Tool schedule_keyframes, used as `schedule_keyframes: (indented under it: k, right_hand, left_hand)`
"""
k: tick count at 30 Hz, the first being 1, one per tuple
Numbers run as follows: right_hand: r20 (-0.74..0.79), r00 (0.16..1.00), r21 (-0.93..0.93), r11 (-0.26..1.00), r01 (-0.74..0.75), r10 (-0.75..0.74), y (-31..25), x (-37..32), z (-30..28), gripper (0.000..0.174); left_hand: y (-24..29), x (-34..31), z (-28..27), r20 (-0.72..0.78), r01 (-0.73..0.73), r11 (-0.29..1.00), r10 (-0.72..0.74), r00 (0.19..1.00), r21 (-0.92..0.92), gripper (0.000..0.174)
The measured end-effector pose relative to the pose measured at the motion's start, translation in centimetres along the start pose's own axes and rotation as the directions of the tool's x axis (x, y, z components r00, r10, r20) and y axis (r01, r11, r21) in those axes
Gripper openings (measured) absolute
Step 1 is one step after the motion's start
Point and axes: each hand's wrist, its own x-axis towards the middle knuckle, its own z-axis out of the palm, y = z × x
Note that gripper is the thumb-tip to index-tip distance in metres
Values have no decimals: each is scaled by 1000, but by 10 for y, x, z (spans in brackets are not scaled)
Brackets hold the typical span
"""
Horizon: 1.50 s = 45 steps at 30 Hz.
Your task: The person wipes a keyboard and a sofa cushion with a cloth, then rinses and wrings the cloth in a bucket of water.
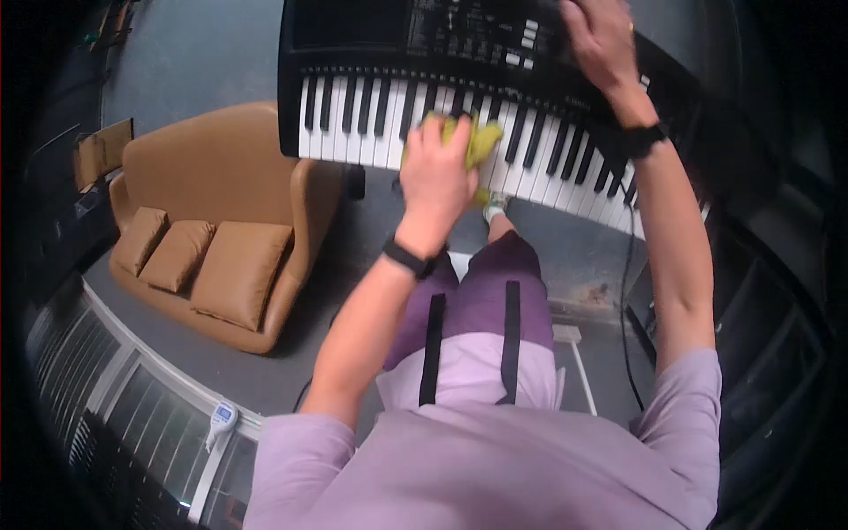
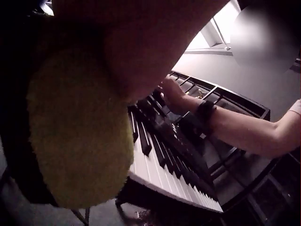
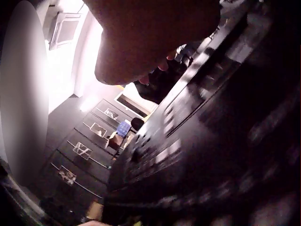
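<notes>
A yellow-green cloth (image 1: 483,143) is bunched under my left hand (image 1: 433,181), whose fingers grip it against the white and black keys of an electronic keyboard (image 1: 347,49). In the left wrist view the fuzzy cloth (image 2: 80,136) hangs large and close, with part of the key row (image 2: 162,174) beyond it. My right hand (image 1: 605,49) is at the keyboard's control panel, to the right of its buttons, with the fingers extended toward the far edge. Its fingertips (image 3: 163,66) show over the dark panel in the right wrist view, with nothing held.
A brown sofa (image 1: 208,168) with several cushions stands left of the keyboard. A black cable (image 1: 628,291) hangs from the keyboard's front at the right. White metal railing (image 1: 132,344) curves along the lower left. My legs (image 1: 499,283) are just below the keys.
</notes>
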Motion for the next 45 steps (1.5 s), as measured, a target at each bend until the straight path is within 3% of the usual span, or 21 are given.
schedule_keyframes:
  k: [1,3,4,6,9,11,12,13,16,17,19,21,23,25,27,28,32,37,38,40,45]
  right_hand:
    - [37,999,-94,996,10,-7,43,-4,-3,54]
    - [-80,995,-357,930,-88,64,59,-26,-14,51]
    - [-60,986,-363,917,-166,154,66,-35,-17,51]
    - [-59,994,-363,926,-105,89,71,-47,-17,53]
    - [-54,996,-403,911,-90,74,68,-60,-9,52]
    - [-84,995,-422,903,-78,47,67,-57,-11,54]
    - [-99,983,-322,930,-179,155,37,-55,-23,53]
    - [-101,983,-319,931,-176,151,32,-53,-23,53]
    - [-109,981,-339,921,-191,163,32,-55,-23,60]
    - [-108,981,-334,924,-188,161,41,-57,-20,60]
    - [-175,984,-404,913,-61,-12,64,-56,-9,57]
    - [-192,981,-391,918,-70,-6,62,-57,-7,61]
    - [-193,980,-344,933,-108,43,58,-57,-8,62]
    - [-213,977,-353,930,-104,29,63,-62,-3,63]
    - [-211,978,-372,924,-90,10,62,-59,-6,63]
    - [-185,974,-281,942,-183,134,33,-57,-21,63]
    - [-167,977,-317,932,-177,129,37,-56,-19,65]
    - [-154,981,-320,934,-161,117,32,-61,-24,64]
    - [-186,982,-347,936,-52,-14,61,-60,-9,64]
    - [-198,980,-342,937,-72,3,60,-58,-7,65]
    - [-189,980,-356,925,-131,66,57,-60,-6,69]
  left_hand:
    - [-1,-16,-5,45,14,1000,-14,999,3,64]
    - [-5,-47,-10,139,73,997,-69,988,-18,64]
    - [-2,-45,-14,120,68,997,-65,991,-21,64]
    - [6,-51,-30,54,61,994,-56,997,-91,65]
    - [42,15,-42,-112,-35,999,34,993,-5,61]
    - [36,54,3,-154,-132,990,138,978,47,54]
    - [40,53,15,-160,-143,983,160,974,111,54]
    - [43,51,22,-170,-148,973,178,969,177,54]
    - [45,27,14,-32,-2,992,6,999,124,55]
    - [43,17,11,-37,-12,994,16,999,104,53]
    - [37,-10,3,41,8,997,-11,999,71,51]
    - [32,-46,1,187,105,991,-118,975,77,49]
    - [37,-69,-6,190,186,982,-187,964,24,46]
    - [55,-61,-15,122,178,984,-175,977,-15,45]
    - [68,-20,-14,-60,160,987,-159,985,3,44]
    - [69,7,-7,-97,148,988,-144,985,35,42]
    - [67,45,25,-131,131,973,-106,986,193,32]
    - [56,35,13,-78,88,980,-76,994,176,28]
    - [53,32,4,48,78,985,-86,995,157,30]
    - [46,22,-15,226,82,990,-107,968,114,37]
    - [53,32,9,-67,52,992,-44,997,116,28]
